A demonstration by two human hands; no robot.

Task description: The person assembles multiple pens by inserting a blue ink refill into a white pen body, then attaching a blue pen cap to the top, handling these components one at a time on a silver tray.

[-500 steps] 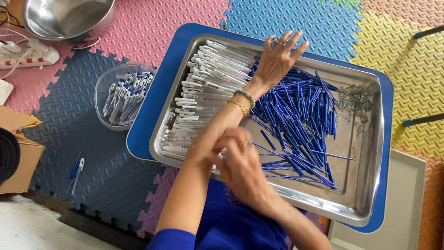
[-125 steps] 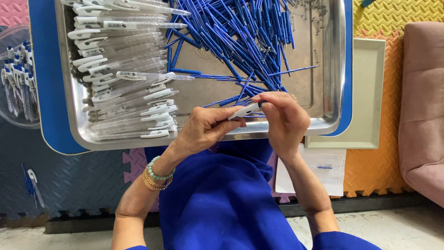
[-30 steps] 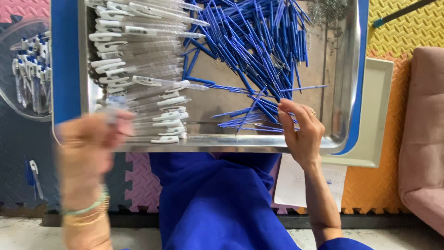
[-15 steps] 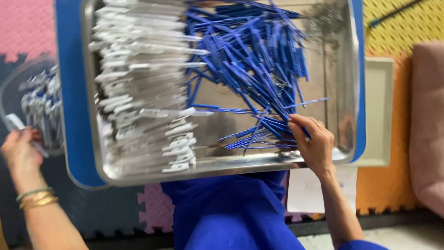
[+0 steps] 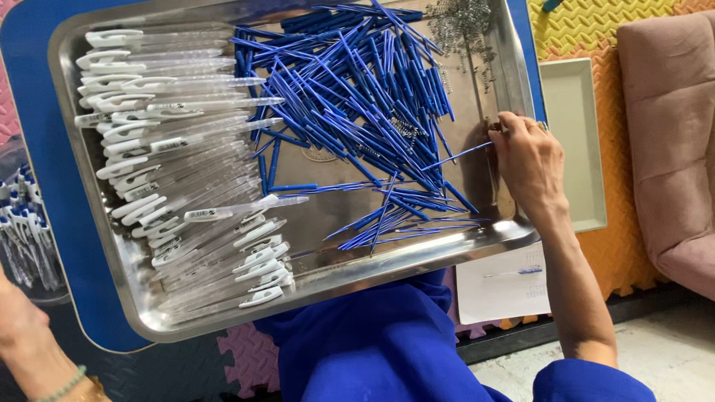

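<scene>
Head view: right hand (image 5: 527, 160) at right side of steel tray (image 5: 112, 246), fingers curled, pinching end of a blue pen refill (image 5: 458, 155) that sticks out left toward the refill pile (image 5: 357, 97). Clear pen barrels w/ white clips (image 5: 171, 156) stacked in tray's left half. Small metal springs (image 5: 462, 26) at far right corner. Left hand (image 5: 18, 320) at near-left edge, mostly out of frame, can't tell open or closed; plastic bowl of finished pens (image 5: 22, 231) just beside it.
</scene>
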